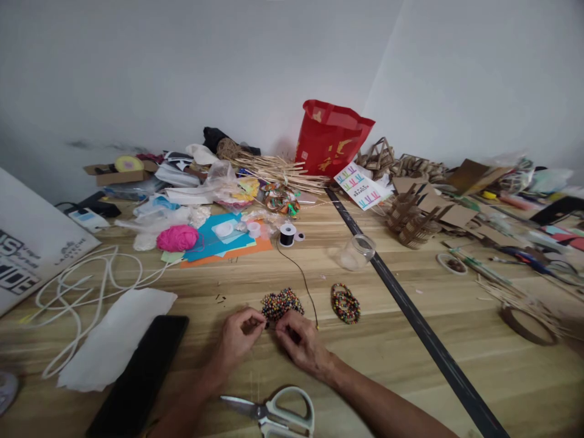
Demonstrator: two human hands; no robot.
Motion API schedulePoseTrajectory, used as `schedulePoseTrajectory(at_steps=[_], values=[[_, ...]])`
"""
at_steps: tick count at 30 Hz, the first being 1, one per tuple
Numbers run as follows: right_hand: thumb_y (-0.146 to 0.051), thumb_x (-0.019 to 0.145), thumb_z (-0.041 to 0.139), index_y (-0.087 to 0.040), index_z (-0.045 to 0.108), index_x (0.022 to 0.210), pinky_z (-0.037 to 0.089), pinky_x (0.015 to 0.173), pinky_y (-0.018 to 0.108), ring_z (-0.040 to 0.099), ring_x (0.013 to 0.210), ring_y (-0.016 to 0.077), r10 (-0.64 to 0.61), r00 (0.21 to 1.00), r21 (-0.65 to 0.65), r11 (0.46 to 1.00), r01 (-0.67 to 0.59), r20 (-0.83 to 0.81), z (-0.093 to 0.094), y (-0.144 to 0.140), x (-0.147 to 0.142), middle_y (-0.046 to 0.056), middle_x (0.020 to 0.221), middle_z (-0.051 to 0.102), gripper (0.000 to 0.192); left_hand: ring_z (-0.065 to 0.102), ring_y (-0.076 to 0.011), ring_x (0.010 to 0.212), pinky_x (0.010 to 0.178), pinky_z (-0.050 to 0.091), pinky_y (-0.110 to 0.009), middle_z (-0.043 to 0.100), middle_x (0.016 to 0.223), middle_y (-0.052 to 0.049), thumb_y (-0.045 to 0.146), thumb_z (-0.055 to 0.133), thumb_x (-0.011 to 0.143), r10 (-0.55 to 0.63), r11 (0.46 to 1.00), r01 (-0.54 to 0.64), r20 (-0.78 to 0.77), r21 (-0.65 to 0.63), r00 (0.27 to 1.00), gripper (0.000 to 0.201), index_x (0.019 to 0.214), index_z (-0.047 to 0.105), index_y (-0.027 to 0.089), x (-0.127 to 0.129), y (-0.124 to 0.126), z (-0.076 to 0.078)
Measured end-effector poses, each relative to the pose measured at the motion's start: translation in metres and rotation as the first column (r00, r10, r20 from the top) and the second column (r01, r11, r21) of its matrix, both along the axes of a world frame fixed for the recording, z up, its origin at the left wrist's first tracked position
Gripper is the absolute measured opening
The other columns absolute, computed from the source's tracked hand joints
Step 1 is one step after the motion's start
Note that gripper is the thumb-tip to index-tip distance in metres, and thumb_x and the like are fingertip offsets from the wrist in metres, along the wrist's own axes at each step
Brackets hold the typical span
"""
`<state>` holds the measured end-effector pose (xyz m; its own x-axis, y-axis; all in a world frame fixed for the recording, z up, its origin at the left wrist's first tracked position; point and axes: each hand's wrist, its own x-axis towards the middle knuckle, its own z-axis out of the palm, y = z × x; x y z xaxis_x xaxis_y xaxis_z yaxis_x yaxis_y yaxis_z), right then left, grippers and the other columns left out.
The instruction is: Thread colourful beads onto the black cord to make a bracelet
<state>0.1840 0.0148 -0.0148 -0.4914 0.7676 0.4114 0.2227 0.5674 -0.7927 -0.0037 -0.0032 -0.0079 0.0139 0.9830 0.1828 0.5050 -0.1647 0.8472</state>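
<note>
My left hand (pixel 238 336) is closed in a pinch just in front of a pile of multicoloured beads (pixel 281 303). A small dark spot shows at its fingertips, too small to name. Close by on the right, my right hand (pixel 303 342) also pinches, its fingertips touching the near edge of the pile; what it holds is hidden. From a spool of black cord (pixel 287 234) a strand runs down to a point beside my right hand. Beaded bracelets (pixel 345 304) lie stacked to the right of the pile. Scissors (pixel 278 415) rest partly open below my hands.
A black phone (pixel 139 377), white paper (pixel 121 337) and a white cable (pixel 103 286) lie on the left. Ahead stand a clear jar (pixel 356 252) and pink yarn (pixel 177 238). Behind are a red bag (pixel 333 139) and craft clutter. Small woven baskets (pixel 413 222) sit right.
</note>
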Motion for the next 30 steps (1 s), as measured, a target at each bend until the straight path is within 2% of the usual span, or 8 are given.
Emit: schedulePoseTrajectory(at_steps=[3, 7, 11, 14, 21, 30], values=[[-0.020, 0.088, 0.049, -0.018, 0.058, 0.077, 0.039, 0.059, 0.024, 0.052, 0.065, 0.0137, 0.006, 1.000, 0.049, 0.999, -0.007, 0.020, -0.0003, -0.0004, -0.0006, 0.003, 0.070, 0.058, 0.014, 0.063, -0.0170, 0.063, 0.061, 0.051, -0.026, 0.069, 0.065, -0.004, 0.026, 0.061, 0.070, 0.016, 0.994, 0.000, 0.148, -0.108, 0.989, 0.012, 0.069, 0.068, 0.016, -0.0023, -0.0001, -0.0035], [-0.020, 0.086, 0.053, -0.018, 0.059, 0.076, 0.040, 0.058, 0.023, 0.053, 0.063, 0.0133, -0.027, 1.000, 0.009, 1.000, 0.027, 0.009, -0.0008, 0.0012, -0.0010, 0.002, 0.070, 0.059, 0.012, 0.065, -0.0190, 0.070, 0.067, 0.052, -0.029, 0.072, 0.072, -0.005, 0.033, 0.064, 0.068, 0.023, 0.973, 0.043, 0.279, -0.229, 0.960, 0.019, 0.073, 0.070, 0.015, -0.0030, -0.0007, -0.0028], [-0.021, 0.086, 0.055, -0.018, 0.060, 0.076, 0.040, 0.058, 0.023, 0.054, 0.063, 0.0133, -0.040, 0.999, -0.035, 0.999, 0.039, -0.012, -0.0017, 0.0023, -0.0012, 0.002, 0.070, 0.060, 0.012, 0.064, -0.0198, 0.073, 0.070, 0.050, -0.031, 0.073, 0.075, -0.006, 0.033, 0.065, 0.068, 0.018, 0.960, 0.073, 0.318, -0.270, 0.948, 0.021, 0.074, 0.072, 0.014, -0.0030, -0.0021, 0.0006], [-0.022, 0.086, 0.054, -0.018, 0.060, 0.075, 0.040, 0.058, 0.023, 0.054, 0.063, 0.0136, -0.047, 0.999, -0.041, 0.998, 0.046, -0.015, -0.0015, 0.0024, -0.0014, 0.002, 0.069, 0.058, 0.014, 0.063, -0.0185, 0.068, 0.065, 0.050, -0.029, 0.071, 0.070, -0.005, 0.036, 0.066, 0.069, 0.024, 0.950, 0.090, 0.358, -0.300, 0.933, 0.023, 0.075, 0.071, 0.014, -0.0021, -0.0035, -0.0009], [-0.019, 0.087, 0.052, -0.018, 0.058, 0.076, 0.040, 0.058, 0.023, 0.053, 0.063, 0.0133, -0.019, 1.000, -0.017, 1.000, 0.018, -0.005, 0.0003, 0.0018, -0.0009, 0.002, 0.069, 0.057, 0.012, 0.066, -0.0205, 0.075, 0.072, 0.052, -0.031, 0.075, 0.078, -0.007, 0.032, 0.072, 0.063, 0.046, 0.933, 0.103, 0.400, -0.343, 0.915, 0.022, 0.077, 0.073, 0.014, -0.0027, -0.0055, -0.0079], [-0.018, 0.087, 0.051, -0.018, 0.058, 0.078, 0.039, 0.058, 0.023, 0.052, 0.063, 0.0132, 0.020, 1.000, 0.040, 0.999, -0.021, 0.004, -0.0047, 0.0037, -0.0006, 0.002, 0.069, 0.058, 0.011, 0.068, -0.0225, 0.077, 0.073, 0.053, -0.030, 0.076, 0.081, -0.007, 0.031, 0.074, 0.061, 0.041, 0.905, 0.143, 0.417, -0.400, 0.908, 0.023, 0.078, 0.075, 0.016, -0.0066, -0.0032, -0.0072]])
